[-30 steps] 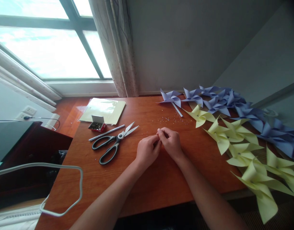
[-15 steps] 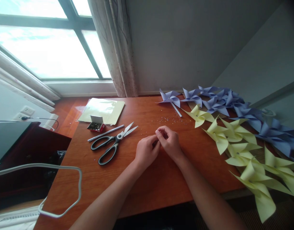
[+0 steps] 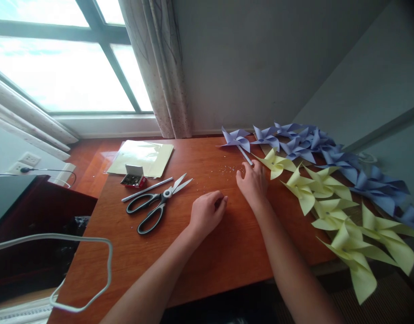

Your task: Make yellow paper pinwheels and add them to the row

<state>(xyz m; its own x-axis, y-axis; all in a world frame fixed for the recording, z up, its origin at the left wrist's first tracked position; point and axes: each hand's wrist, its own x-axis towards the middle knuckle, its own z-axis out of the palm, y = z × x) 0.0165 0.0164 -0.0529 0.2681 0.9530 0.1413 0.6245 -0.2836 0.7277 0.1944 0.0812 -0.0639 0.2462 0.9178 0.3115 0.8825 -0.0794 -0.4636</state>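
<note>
My left hand [image 3: 209,209] rests over the middle of the table with its fingers curled and thumb against them; whatever it may hold is hidden. My right hand [image 3: 254,182] reaches forward with thumb and fingers apart, its fingertips at the near end of a paper stick [image 3: 245,155]. That stick runs out from under a purple paper pinwheel [image 3: 236,137] at the table's back. Just right of the hand lies a yellow pinwheel [image 3: 276,164]. Tiny scattered bits [image 3: 227,169] dot the wood to the hand's left.
Scissors [image 3: 167,193] lie partly opened at left, beside a second paper stick [image 3: 146,189] and a small box [image 3: 134,177] of dark little pieces. Behind them sit yellow paper sheets [image 3: 159,157]. Several purple pinwheels [image 3: 348,164] and yellow ones [image 3: 352,249] cover the right side. A white cable [image 3: 109,261] loops at front left.
My hands were together at the fingertips. The right one has left the other and moved forward and right to the stick, its fingers spreading. My left hand has stayed in place, curled.
</note>
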